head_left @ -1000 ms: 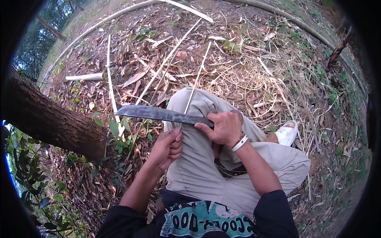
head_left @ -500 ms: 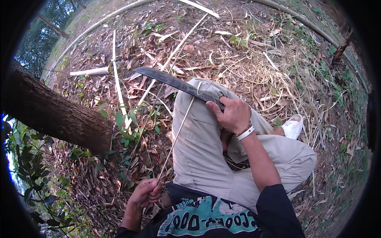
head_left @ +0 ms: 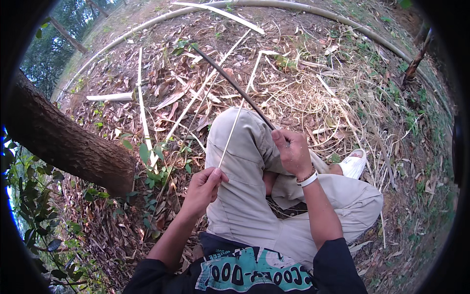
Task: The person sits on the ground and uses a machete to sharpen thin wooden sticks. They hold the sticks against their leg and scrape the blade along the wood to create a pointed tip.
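Note:
My right hand (head_left: 295, 153) is closed round the base of a long dark knife (head_left: 234, 84); its handle is hidden in my fist. The blade is seen nearly edge-on and points away to the upper left, over my raised knee. Between the thumb and fingers of my left hand (head_left: 204, 187) is pinched a thin pale strip (head_left: 229, 137), which looks like split bamboo. From there it runs up across my trouser leg (head_left: 240, 166) and passes the blade beyond the knee. Its far end seems bent sideways over the leaves; whether blade and strip touch I cannot tell.
A tree trunk (head_left: 73, 142) leans in at the left, above a leafy bush (head_left: 36, 230). Several split strips (head_left: 143, 103) and a pale pole piece (head_left: 110, 97) lie on dry leaves. Curly shavings (head_left: 313, 98) spread beyond my knee. A long pole (head_left: 303, 8) curves across the back.
My left hand has moved forward and right, from beside my waist to my thigh, taking the strip farther out. The knife has turned edge-on, its tip now farther away; my right hand sits slightly nearer.

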The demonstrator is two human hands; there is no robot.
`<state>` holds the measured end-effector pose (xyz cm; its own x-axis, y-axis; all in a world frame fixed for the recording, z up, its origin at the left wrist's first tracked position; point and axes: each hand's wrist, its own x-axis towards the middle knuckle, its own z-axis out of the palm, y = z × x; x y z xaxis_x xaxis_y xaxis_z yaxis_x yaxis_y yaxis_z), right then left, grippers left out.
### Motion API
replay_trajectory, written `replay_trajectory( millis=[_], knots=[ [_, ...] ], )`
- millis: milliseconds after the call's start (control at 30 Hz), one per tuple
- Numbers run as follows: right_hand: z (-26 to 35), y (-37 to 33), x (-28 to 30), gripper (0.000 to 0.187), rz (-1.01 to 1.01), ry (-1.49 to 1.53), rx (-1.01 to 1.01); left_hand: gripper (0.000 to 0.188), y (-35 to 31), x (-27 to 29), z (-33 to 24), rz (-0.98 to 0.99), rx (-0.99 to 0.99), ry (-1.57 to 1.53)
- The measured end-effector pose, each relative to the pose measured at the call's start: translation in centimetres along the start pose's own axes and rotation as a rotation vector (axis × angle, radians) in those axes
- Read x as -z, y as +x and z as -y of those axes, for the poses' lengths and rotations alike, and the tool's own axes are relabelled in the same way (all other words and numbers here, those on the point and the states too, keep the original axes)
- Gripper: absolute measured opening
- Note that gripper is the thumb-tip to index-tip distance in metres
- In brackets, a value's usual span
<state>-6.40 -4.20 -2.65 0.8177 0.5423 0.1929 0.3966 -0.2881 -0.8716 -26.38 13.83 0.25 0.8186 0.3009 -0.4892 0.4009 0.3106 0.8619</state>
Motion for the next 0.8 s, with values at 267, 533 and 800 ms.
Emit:
replay_trajectory(
  millis=[267, 533, 800],
  knots=[
    [0.7, -0.6, -2.7, 0.065, 0.082, -0.528, 0.079, 0.031, 4.2, -2.3, -1.0, -0.200, -0.210, 0.415],
    [-0.2, -0.8, -3.9, 0.066, 0.112, -0.526, 0.194, 0.026, 1.5, -1.5, 1.1, -0.356, -0.329, 0.560],
    [0.1, 0.0, -3.6, 0.069, 0.041, -0.479, 0.089, 0.022, -8.9, 1.6, 4.6, -0.367, -0.179, 0.617]
  ],
)
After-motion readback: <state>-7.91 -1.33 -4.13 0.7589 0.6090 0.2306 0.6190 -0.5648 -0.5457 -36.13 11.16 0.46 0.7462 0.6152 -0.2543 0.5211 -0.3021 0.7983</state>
